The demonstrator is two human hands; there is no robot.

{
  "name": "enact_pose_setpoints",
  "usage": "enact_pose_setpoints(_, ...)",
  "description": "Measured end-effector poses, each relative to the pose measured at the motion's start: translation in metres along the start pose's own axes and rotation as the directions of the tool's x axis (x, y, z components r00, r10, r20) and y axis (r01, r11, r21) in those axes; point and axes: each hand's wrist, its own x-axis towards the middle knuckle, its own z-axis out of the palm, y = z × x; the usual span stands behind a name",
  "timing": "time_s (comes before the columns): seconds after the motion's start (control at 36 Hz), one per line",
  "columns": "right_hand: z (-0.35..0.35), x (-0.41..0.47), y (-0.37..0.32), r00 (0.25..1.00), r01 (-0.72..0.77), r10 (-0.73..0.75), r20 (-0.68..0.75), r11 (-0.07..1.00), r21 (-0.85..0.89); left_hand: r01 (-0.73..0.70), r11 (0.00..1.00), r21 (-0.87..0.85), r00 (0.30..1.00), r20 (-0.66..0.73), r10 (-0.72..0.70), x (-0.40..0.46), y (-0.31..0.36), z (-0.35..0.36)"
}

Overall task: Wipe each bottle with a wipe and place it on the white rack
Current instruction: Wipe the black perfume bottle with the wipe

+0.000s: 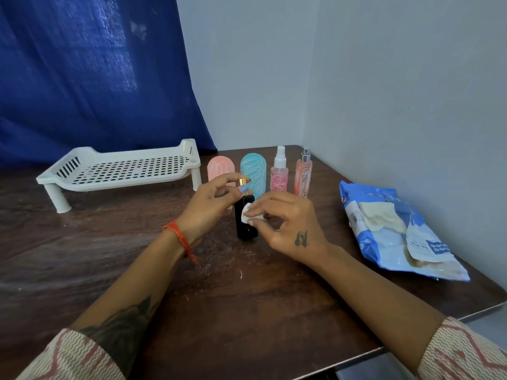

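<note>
on the dark wooden table (pixel 247 297) a black bottle (pixel 246 223) with a gold cap stands upright near the middle. the left hand (pixel 208 207) pinches its cap between thumb and fingers, while the right hand (pixel 288 223) pinches a small white wipe (pixel 248 213) against the bottle's side. to the right lies an open blue wipes pack (pixel 397 231). behind stand a pink bottle (pixel 219 168), a teal bottle (pixel 253 171) and two pink spray bottles (pixel 279 171). the white rack (pixel 120 168) sits far left, holding nothing.
</note>
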Motion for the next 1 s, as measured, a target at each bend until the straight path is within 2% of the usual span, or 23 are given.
enact_pose_setpoints(0.17, -0.0015, -0.0028, 0.0020, 0.989, -0.036, 0.032, 0.143, 0.999, 0.024, 0.011, 1.000, 0.002, 1.000, -0.015, -0.011, -0.0004, 0.0006, 0.0007)
enact_pose_setpoints(0.31, -0.0017, -0.0028, 0.0041, 0.997, -0.063, 0.065, 0.041, 0.997, -0.049, 0.007, 1.000, -0.004, 1.000, -0.028, -0.007, -0.0003, 0.0005, 0.0001)
enact_pose_setpoints(0.42, 0.0001, -0.0003, 0.0021, 0.999, -0.032, 0.031, -0.012, 0.998, -0.062, 0.016, 1.000, -0.005, 0.999, -0.035, -0.016, -0.0014, 0.0010, -0.0008)
enact_pose_setpoints(0.58, 0.0006, -0.0024, -0.0033, 0.990, 0.041, -0.045, 0.135, 0.999, 0.035, 0.025, 1.000, 0.009, 0.998, -0.050, -0.024, -0.0014, 0.0021, -0.0002)
enact_pose_setpoints(0.78, -0.0032, -0.0044, 0.0016, 0.963, 0.022, -0.017, 0.270, 1.000, -0.016, 0.035, 0.999, 0.002, 0.998, -0.060, -0.035, -0.0019, 0.0038, 0.0018)
enact_pose_setpoints(0.86, -0.0060, -0.0049, 0.0040, 0.981, 0.002, 0.009, 0.195, 0.998, -0.060, 0.051, 0.999, 0.006, 0.997, -0.054, -0.050, -0.0020, 0.0041, 0.0003)
enact_pose_setpoints(1.0, -0.0041, 0.0025, 0.0064, 0.990, -0.032, 0.025, -0.139, 0.998, -0.049, 0.054, 0.998, 0.016, 0.998, -0.039, -0.054, -0.0023, 0.0042, -0.0006)
